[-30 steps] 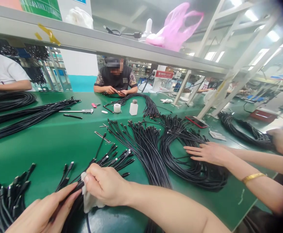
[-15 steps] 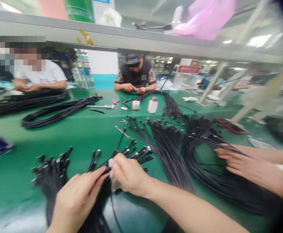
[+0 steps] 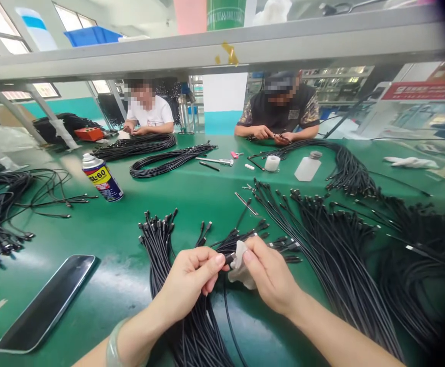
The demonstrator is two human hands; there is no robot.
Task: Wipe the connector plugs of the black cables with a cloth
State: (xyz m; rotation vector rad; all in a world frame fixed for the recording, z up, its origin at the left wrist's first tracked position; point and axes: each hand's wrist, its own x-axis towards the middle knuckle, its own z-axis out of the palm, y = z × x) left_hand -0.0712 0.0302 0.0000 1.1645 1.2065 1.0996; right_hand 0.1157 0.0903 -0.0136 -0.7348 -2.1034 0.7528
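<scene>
So the cable (image 3: 228,261) stays still, my left hand (image 3: 189,280) grips it while my right hand (image 3: 271,275) pinches a white cloth (image 3: 239,270) at its tip.

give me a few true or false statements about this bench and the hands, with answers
1. The left hand pinches a black cable's small metal-tipped connector. True.
2. The right hand holds a crumpled white cloth. True.
3. A gold bangle circles the left wrist. False: the bangle is pale green.
4. A flat black smartphone stands upright. False: it lies flat on the green bench mat.
</scene>
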